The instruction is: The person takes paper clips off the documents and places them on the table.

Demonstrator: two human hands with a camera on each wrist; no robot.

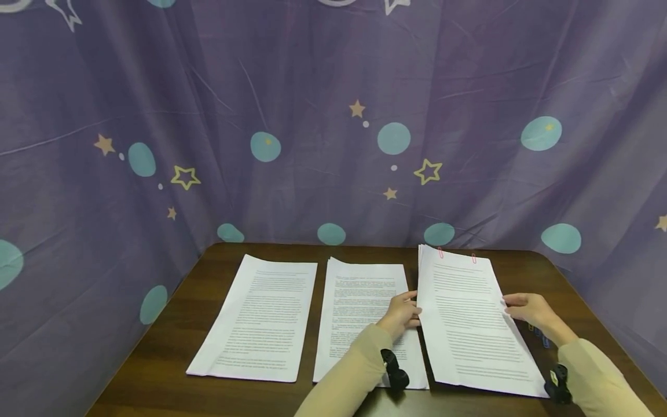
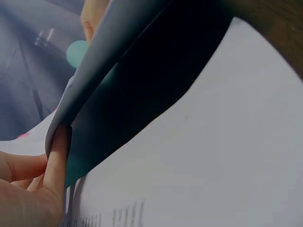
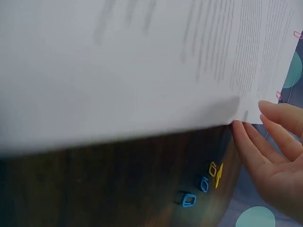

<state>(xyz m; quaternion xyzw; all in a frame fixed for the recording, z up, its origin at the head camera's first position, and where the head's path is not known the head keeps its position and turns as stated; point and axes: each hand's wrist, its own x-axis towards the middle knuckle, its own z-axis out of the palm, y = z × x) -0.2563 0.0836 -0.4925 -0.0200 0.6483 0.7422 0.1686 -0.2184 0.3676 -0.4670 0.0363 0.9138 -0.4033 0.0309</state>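
A stack of printed paper (image 1: 474, 324) with two pink paper clips (image 1: 474, 258) on its top edge is at the right of the table, its left side raised. My left hand (image 1: 401, 314) pinches its left edge; in the left wrist view, the thumb (image 2: 28, 166) is on one face and a finger (image 2: 57, 161) is on the other. At the right edge my right hand (image 1: 534, 313) holds the stack between thumb (image 3: 281, 113) and fingertips. Below the raised side, the middle paper stack (image 1: 359, 313) lies partly hidden by my left forearm.
Another printed stack (image 1: 260, 318) lies at the left of the brown wooden table (image 1: 156, 370). Beyond the right hand are loose blue paper clips (image 3: 188, 199) and yellow paper clips (image 3: 212, 169). A purple patterned curtain (image 1: 312, 191) hangs behind the table.
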